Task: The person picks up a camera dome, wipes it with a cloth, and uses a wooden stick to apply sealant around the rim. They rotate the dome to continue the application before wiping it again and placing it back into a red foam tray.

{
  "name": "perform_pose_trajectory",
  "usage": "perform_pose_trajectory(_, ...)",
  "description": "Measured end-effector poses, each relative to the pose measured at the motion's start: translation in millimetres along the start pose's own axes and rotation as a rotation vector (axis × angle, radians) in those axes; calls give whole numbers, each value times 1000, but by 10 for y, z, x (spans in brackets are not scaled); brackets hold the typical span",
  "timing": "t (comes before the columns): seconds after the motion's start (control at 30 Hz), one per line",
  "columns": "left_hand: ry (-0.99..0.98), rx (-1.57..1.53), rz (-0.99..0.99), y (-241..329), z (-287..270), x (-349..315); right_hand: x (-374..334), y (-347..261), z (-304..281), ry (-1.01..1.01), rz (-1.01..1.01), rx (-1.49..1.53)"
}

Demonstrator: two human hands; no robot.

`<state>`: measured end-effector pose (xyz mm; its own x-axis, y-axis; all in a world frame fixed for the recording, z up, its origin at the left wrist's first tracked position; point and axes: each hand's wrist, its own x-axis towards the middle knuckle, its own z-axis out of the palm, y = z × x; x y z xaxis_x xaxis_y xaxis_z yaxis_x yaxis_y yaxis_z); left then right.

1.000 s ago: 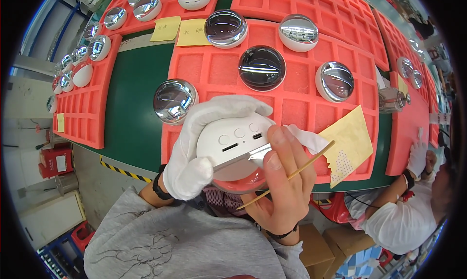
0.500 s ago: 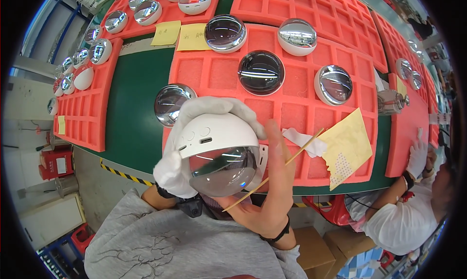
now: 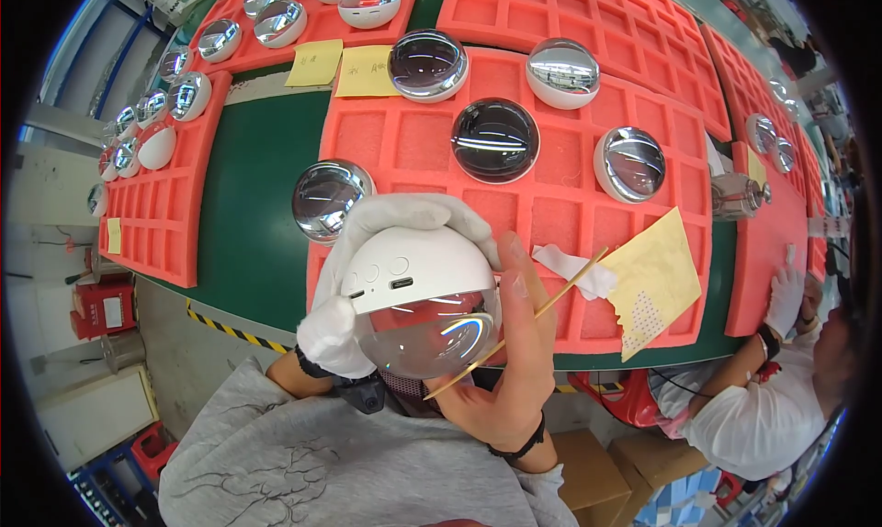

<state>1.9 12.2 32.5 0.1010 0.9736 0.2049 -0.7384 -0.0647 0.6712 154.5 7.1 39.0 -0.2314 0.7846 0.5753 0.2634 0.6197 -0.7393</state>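
My left hand (image 3: pixel 329 336), in a white glove, wraps around a white ball-shaped device (image 3: pixel 423 262) with a clear dome (image 3: pixel 427 339) facing me. Small round marks and a dark port show on its white shell. Bare and on the device's right side, my right hand (image 3: pixel 514 362) holds a thin wooden stick (image 3: pixel 562 293) that slants across the palm. Its fingers point up beside the shell; whether they press on it I cannot tell. Just beyond my left hand sits a mirrored ball device (image 3: pixel 331 199).
A red foam tray (image 3: pixel 570 215) on the green table (image 3: pixel 257 178) carries several more ball devices, a torn yellow sheet (image 3: pixel 657 279) and a crumpled white wipe (image 3: pixel 588 274). A glass bottle (image 3: pixel 735 194) stands right of it. A co-worker's gloved hand (image 3: pixel 785 302) rests at far right.
The device has tilted and sunk slightly in my left hand, so its port sits lower and the dome reflects more red. My right hand and the stick have barely moved.
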Motion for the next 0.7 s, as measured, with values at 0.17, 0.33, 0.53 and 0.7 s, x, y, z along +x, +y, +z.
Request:
perform_pose_trajectory(0.17, 12, 33, 10, -23, -2, 18, 15, -3, -23, -18, 10, -18)
perform_pose_trajectory(0.33, -48, -50, 22, -66, 30, 79, 32, -8, -70, 12, 3, -72)
perform_pose_trajectory(0.53, -77, -278, -89, 100, 162, 55, -66, 235, -417, 50, 15, 128)
perform_pose_trajectory(0.7, -301, -420, -261, 494, 110, 128, -157, 198, -563, -32, -18, 132)
